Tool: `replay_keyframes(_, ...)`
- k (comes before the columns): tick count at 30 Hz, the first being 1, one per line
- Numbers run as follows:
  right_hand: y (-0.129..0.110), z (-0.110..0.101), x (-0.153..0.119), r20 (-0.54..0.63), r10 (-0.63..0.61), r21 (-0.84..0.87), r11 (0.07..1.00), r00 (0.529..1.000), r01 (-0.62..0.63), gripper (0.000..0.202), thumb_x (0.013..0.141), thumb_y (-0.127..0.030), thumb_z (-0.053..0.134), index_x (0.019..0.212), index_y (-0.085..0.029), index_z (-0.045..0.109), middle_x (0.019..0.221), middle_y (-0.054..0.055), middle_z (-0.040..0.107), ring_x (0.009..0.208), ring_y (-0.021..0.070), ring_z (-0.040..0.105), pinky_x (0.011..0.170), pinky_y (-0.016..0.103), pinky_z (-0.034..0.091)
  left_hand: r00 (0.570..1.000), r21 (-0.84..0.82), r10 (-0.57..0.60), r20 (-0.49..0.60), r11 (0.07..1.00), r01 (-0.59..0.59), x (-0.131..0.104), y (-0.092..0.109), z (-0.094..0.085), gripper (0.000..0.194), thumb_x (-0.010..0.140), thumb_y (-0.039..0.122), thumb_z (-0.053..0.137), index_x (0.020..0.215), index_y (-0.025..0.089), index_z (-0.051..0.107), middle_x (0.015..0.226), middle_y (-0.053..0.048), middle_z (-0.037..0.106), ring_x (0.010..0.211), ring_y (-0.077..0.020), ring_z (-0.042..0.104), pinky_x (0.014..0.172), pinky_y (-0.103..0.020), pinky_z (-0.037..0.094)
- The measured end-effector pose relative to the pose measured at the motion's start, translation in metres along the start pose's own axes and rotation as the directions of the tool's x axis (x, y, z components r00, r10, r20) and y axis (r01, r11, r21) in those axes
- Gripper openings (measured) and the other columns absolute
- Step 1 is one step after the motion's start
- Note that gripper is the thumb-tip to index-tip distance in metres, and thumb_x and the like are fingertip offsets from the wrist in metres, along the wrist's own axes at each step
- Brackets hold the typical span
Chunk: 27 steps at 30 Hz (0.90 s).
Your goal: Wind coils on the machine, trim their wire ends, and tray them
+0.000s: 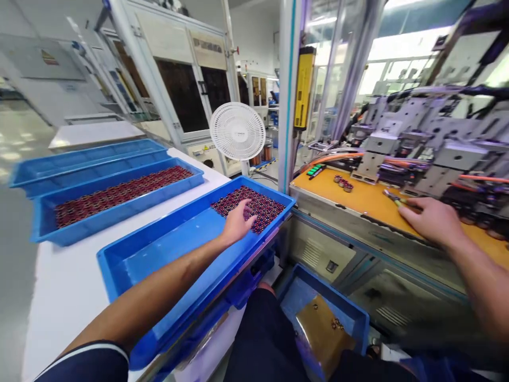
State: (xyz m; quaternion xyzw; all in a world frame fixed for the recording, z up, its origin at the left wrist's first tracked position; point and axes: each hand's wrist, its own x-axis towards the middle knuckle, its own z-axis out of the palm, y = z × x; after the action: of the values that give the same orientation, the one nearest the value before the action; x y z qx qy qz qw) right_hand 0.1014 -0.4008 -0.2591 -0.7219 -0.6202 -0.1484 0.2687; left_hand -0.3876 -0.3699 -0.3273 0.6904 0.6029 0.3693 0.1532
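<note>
Beneath left hand (237, 223), small parts (269, 206), blue tray (169, 243)

My left hand (237, 223) is over small round parts (271, 207) in a blue tray (169, 244); my right hand (436, 222) grips a small tool (391, 197) over the orange worktop (369, 202).

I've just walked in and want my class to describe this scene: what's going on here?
A person is working with both bare hands. The left hand, fingers loosely curled, is at the small, round, dark-red parts grouped at one end of a long blue plastic tray; whether it touches them is unclear. The right hand holds a small metal-tipped hand tool over an orange-yellow flat work surface, where a few round parts sit.
</note>
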Motion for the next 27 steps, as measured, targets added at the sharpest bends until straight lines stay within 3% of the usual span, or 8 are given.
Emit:
replay_keyframes(3,-0.010,-0.005,-0.005,0.082,0.018,-0.063,0.998,0.996,-0.012,0.036,0.081,-0.037,0.066,0.101,-0.009,0.076,0.106,0.019,0.071,0.091,0.0279,0.067,0.072,0.034,0.045,0.979,-0.056,0.205,0.002,0.977,-0.205,0.027,0.078,0.009,0.054,0.081,0.024,0.068,0.131,0.020,0.051,0.109,-0.007,0.068,0.093,-0.0185,0.065,0.091,-0.034,0.050)
replay_keyframes(5,-0.011,-0.007,-0.008,0.109,0.038,-0.091,0.995,0.993,-0.028,0.035,0.083,-0.035,0.064,0.104,-0.010,0.075,0.109,0.017,0.071,0.095,0.0281,0.066,0.077,0.033,0.047,0.954,-0.084,0.294,0.053,0.954,-0.289,0.042,0.128,0.028,0.049,0.079,0.023,0.071,0.125,0.022,0.056,0.107,-0.004,0.070,0.097,-0.0183,0.065,0.093,-0.031,0.048)
replay_keyframes(8,-0.012,-0.010,-0.010,0.138,0.057,-0.113,0.993,0.989,-0.042,0.031,0.086,-0.035,0.064,0.107,-0.012,0.071,0.109,0.012,0.070,0.098,0.0248,0.066,0.085,0.036,0.050,0.944,-0.099,0.305,0.128,0.951,-0.294,0.057,0.184,0.069,0.044,0.074,0.018,0.073,0.116,0.021,0.061,0.096,-0.003,0.073,0.092,-0.0176,0.067,0.089,-0.029,0.049)
replay_keyframes(11,-0.013,-0.011,-0.011,0.160,0.063,-0.120,0.992,0.985,-0.044,0.029,0.092,-0.039,0.062,0.107,-0.014,0.067,0.110,0.009,0.068,0.100,0.0202,0.064,0.092,0.040,0.050,0.963,-0.095,0.225,0.151,0.973,-0.213,0.064,0.216,0.107,0.056,0.067,0.017,0.079,0.119,0.017,0.058,0.097,-0.007,0.074,0.092,-0.0211,0.068,0.086,-0.031,0.050)
replay_keyframes(15,-0.010,-0.010,-0.010,0.186,0.053,-0.115,0.993,0.981,-0.032,0.030,0.095,-0.041,0.058,0.108,-0.014,0.065,0.112,0.008,0.065,0.103,0.0199,0.062,0.094,0.041,0.050,0.991,-0.098,0.089,0.098,0.992,-0.079,0.069,0.237,0.136,0.071,0.065,0.026,0.083,0.127,0.016,0.050,0.111,-0.015,0.071,0.109,-0.0284,0.064,0.094,-0.039,0.047)
replay_keyframes(19,-0.007,-0.008,-0.010,0.197,0.062,-0.105,0.994,0.978,-0.042,0.029,0.096,-0.040,0.058,0.110,-0.015,0.063,0.115,0.008,0.063,0.105,0.0204,0.061,0.094,0.042,0.050,0.999,-0.139,0.025,0.045,0.990,-0.018,0.069,0.244,0.146,0.064,0.068,0.021,0.080,0.124,0.017,0.050,0.111,-0.016,0.070,0.116,-0.0311,0.060,0.101,-0.046,0.041)
replay_keyframes(23,-0.006,-0.006,-0.010,0.196,0.070,-0.081,0.995,0.978,-0.055,0.029,0.095,-0.040,0.058,0.110,-0.015,0.063,0.117,0.009,0.063,0.107,0.0210,0.060,0.095,0.043,0.050,0.994,-0.281,0.101,0.036,0.956,-0.087,0.055,0.237,0.141,0.059,0.070,0.013,0.075,0.124,0.019,0.051,0.100,-0.009,0.070,0.104,-0.0255,0.065,0.099,-0.042,0.044)
replay_keyframes(27,-0.006,-0.006,-0.012,0.187,0.070,-0.045,0.997,0.980,-0.063,0.030,0.095,-0.041,0.058,0.109,-0.015,0.064,0.117,0.009,0.063,0.108,0.0211,0.060,0.096,0.043,0.049,0.986,-0.496,0.165,0.033,0.859,-0.128,0.026,0.221,0.120,0.055,0.075,0.012,0.069,0.126,0.016,0.048,0.096,-0.006,0.067,0.083,-0.0169,0.068,0.085,-0.034,0.054)
